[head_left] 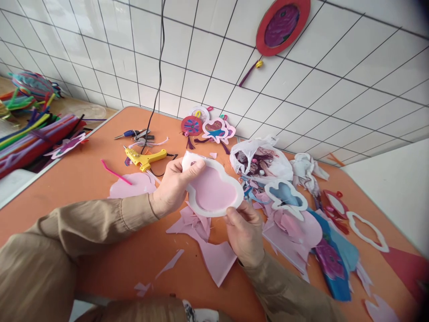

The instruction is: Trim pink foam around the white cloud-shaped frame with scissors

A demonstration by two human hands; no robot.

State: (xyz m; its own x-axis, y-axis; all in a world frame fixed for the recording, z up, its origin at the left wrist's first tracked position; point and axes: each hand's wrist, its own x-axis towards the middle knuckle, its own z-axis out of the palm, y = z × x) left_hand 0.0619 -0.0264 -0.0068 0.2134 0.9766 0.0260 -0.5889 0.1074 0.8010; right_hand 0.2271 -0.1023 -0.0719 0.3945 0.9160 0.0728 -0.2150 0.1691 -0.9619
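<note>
Both my hands hold a gourd-shaped craft piece [214, 190], a white frame with a pink sheet stretched inside it, lifted a little above the orange table [100, 179]. My left hand [174, 185] grips its left end, thumb on top of the rim. My right hand [243, 232] pinches its lower right edge from below. Pink paper offcuts [214, 255] lie on the table right under the piece.
A yellow glue gun [145, 158] lies behind my left hand, its cable running up the tiled wall. Keys, finished ornaments [209, 127], a plastic bag [259, 163], another white frame [286, 194] and coloured scraps crowd the right. Pipe cleaners [30, 134] lie at far left.
</note>
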